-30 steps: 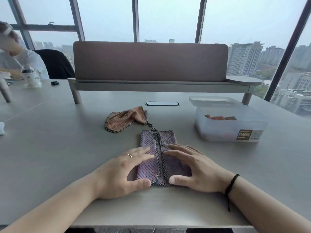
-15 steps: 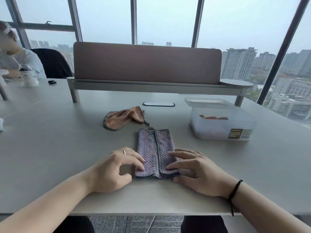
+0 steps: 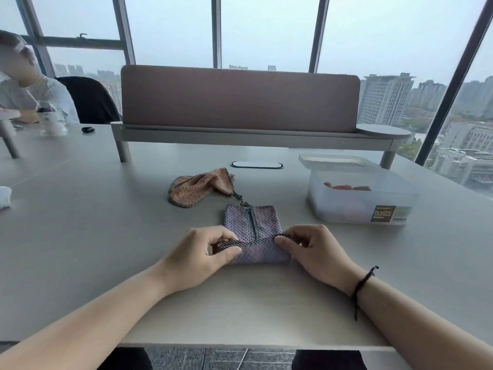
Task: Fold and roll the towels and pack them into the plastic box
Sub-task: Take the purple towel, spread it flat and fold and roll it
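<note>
A purple towel point(image 3: 256, 220) with a dark checked hem lies folded into a narrow strip on the grey table point(image 3: 80, 236) in front of me. Its near end is turned up and over away from me. My left hand point(image 3: 202, 255) pinches the left corner of that turned end and my right hand point(image 3: 312, 249) pinches the right corner. A crumpled orange-brown towel point(image 3: 200, 188) lies just behind, to the left. The clear plastic box point(image 3: 357, 198) stands open at the right with reddish rolled towels inside.
The box lid point(image 3: 333, 160) leans behind the box. A pink desk divider point(image 3: 240, 100) on a raised shelf runs across the back. A person sits at far left beside a cup point(image 3: 52, 121). A white object point(image 3: 4, 196) lies at the left edge.
Both hands slid back from pressing the towel flat to its near end, gripped the corners, and lifted that end up and over away from me.
</note>
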